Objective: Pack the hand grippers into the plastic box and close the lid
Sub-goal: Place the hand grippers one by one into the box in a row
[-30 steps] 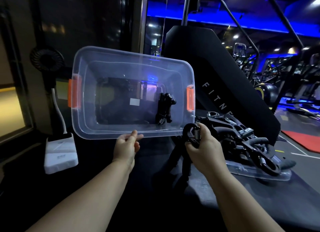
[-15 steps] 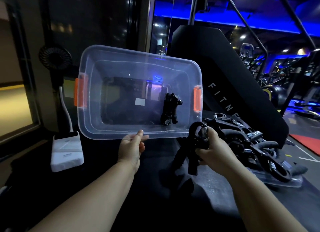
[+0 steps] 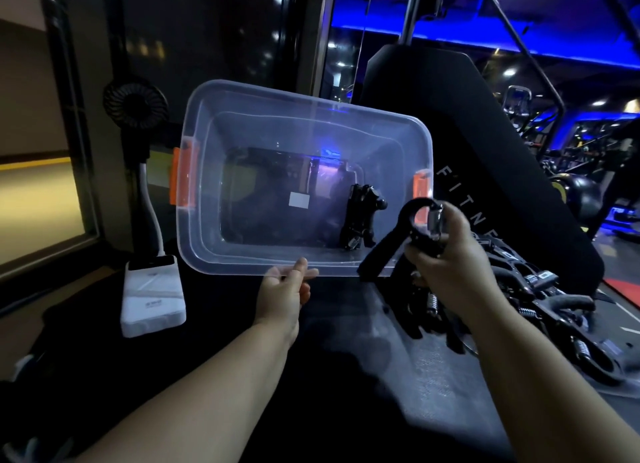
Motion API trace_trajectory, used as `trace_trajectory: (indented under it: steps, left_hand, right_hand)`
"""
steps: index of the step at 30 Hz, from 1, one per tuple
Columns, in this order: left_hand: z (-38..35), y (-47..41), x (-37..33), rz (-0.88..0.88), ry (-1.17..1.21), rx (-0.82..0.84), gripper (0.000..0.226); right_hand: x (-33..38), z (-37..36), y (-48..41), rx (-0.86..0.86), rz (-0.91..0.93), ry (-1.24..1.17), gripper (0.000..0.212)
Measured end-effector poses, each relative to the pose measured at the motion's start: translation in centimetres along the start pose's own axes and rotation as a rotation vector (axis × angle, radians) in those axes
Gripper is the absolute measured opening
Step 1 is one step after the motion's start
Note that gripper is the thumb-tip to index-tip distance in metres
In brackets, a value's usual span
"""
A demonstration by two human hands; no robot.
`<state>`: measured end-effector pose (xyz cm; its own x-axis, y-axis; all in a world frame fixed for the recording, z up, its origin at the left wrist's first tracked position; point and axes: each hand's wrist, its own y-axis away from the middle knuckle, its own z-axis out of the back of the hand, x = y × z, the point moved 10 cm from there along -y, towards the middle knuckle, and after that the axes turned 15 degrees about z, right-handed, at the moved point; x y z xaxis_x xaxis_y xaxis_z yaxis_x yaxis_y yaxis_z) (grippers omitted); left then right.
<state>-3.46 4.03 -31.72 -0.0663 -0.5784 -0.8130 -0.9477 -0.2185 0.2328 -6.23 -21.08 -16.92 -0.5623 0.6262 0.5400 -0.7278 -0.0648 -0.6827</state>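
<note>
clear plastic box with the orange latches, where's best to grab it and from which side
Probably the near long rim of the clear plastic box, taken from below: the box is tipped with its opening toward the person, so that lip juts out. The left hand holds it there; the right hand grips a black hand gripper.

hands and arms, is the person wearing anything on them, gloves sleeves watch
Nothing worn shows. The left hand and right hand are bare: no gloves, rings, watch or bracelet. The left forearm and right forearm are bare too, with no sleeve down to the frame's edge.
</note>
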Motion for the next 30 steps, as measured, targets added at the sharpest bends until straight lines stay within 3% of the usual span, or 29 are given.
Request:
trace_trajectory:
  steps: [6, 24, 30]
  left_hand:
    - [-0.1, -0.2, 0.2, -0.010, 0.015, 0.023, 0.014]
    - [-0.2, -0.8, 0.9, 0.047, 0.060, 0.066, 0.015]
    - [0.1, -0.8, 0.9, 0.076, 0.088, 0.051, 0.015]
  right_hand:
    - [0.5, -2.8, -4.6, -0.008, 0.044, 0.106, 0.085]
    - [-3.5, -14.9, -10.8, 0.249, 0.070, 0.417, 0.072]
    - [-3.6, -15.8, -12.5, 0.262, 0.145, 0.675, 0.069]
